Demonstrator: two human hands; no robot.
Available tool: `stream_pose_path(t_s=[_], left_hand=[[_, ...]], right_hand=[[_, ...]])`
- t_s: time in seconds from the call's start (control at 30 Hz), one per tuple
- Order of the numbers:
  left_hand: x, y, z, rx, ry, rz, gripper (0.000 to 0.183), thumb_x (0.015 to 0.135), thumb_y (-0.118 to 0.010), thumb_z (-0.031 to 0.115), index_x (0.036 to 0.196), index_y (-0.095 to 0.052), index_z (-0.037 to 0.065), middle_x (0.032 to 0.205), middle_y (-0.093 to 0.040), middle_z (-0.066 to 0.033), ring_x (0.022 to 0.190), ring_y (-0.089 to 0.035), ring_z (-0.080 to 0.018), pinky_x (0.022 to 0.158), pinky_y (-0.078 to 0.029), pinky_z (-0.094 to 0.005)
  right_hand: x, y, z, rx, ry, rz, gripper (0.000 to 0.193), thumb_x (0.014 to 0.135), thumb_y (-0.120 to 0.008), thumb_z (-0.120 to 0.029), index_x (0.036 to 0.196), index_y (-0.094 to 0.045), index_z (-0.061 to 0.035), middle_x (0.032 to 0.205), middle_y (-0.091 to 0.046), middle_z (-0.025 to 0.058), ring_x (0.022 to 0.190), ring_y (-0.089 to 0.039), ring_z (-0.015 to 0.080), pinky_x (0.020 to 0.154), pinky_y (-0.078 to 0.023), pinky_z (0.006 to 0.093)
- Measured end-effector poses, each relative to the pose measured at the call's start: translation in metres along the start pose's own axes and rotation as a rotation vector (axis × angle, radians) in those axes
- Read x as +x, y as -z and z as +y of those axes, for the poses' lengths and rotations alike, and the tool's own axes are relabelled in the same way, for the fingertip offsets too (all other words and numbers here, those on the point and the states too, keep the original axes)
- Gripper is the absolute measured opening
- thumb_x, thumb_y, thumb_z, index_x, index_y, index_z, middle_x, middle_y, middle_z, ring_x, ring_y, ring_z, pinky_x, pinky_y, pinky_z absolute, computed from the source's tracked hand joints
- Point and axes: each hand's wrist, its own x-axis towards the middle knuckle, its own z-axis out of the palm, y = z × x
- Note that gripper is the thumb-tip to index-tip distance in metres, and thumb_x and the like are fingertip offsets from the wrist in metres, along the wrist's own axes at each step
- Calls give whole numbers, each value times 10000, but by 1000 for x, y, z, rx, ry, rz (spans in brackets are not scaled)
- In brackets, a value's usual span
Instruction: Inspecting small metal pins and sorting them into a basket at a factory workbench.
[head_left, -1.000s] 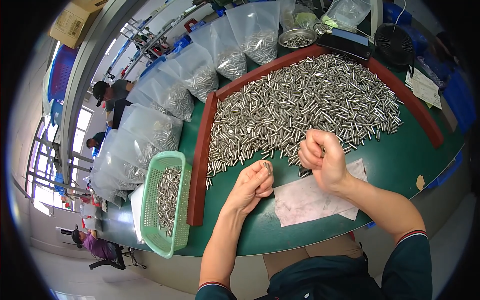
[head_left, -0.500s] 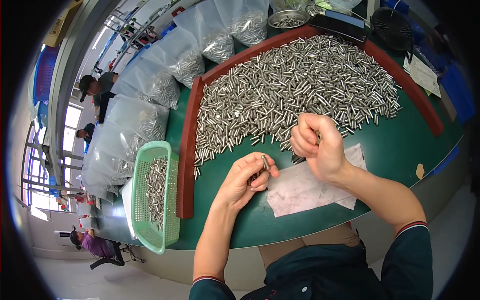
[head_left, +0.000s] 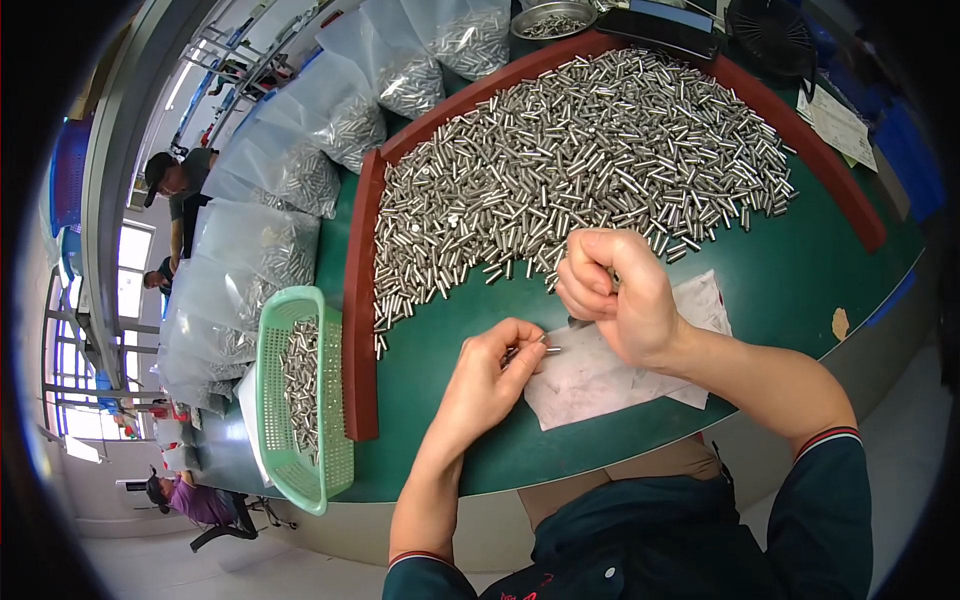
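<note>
- The green table (head_left: 770, 290) bears everything here; its bare strip in front of the person gives room to work, so handling seems best done low over it, where a dropped part would not fall far.
- The heap of metal pins (head_left: 580, 160) spreads across the table beyond both hands; forearms are best held short of its near edge, so that loose pins are not swept out.
- A red rail (head_left: 362, 330) bounds the heap on the left and is worth leaving undisturbed.
- The pale green basket (head_left: 336, 420), with pins lying in it, stands just outside that rail, within easy reach of the left arm.
- A pale, stained cloth (head_left: 580, 385) lies partly under the hands; kept flat, it should be less likely to snag a finger or hide a pin.
- The right hand (head_left: 622, 295) is curled into a fist above the cloth's far edge; I cannot tell whether it grips anything. Steady and near its partner, it should limit wasted reach.
- The left hand (head_left: 490, 372) has thumb and fingers pinched together on metal, beside the cloth's left edge; more metal shows behind the thumb.
- One pin (head_left: 553, 350) juts from those fingertips toward the right hand. Smooth and slim, it probably rolls easily, so a light, firm pinch seems right.
</note>
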Motion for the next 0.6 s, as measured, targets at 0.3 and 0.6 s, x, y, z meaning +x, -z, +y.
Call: stream_pose_path(t_s=[0.3,0.6], left_hand=[[-5,-8,12,335,-83,27,131,769,-578,68,796,-476,-10,615,-550,-172,534,-530,-334,486,-406,-379],[-6,-8,10,333,-109,44,133,762,-584,64,794,-479,-10,594,-536,-165,512,-517,-331,471,-392,-382]], right_hand=[[-10,-3,11,-27,-126,-42,328,815,-352,-187,504,-290,-102,433,-277,-20,408,-196,63,406,-166,237],[-11,-3,16,10,-139,-21,331,813,-348,-188,498,-288,-105,427,-274,-21,407,-187,65,404,-162,238]])
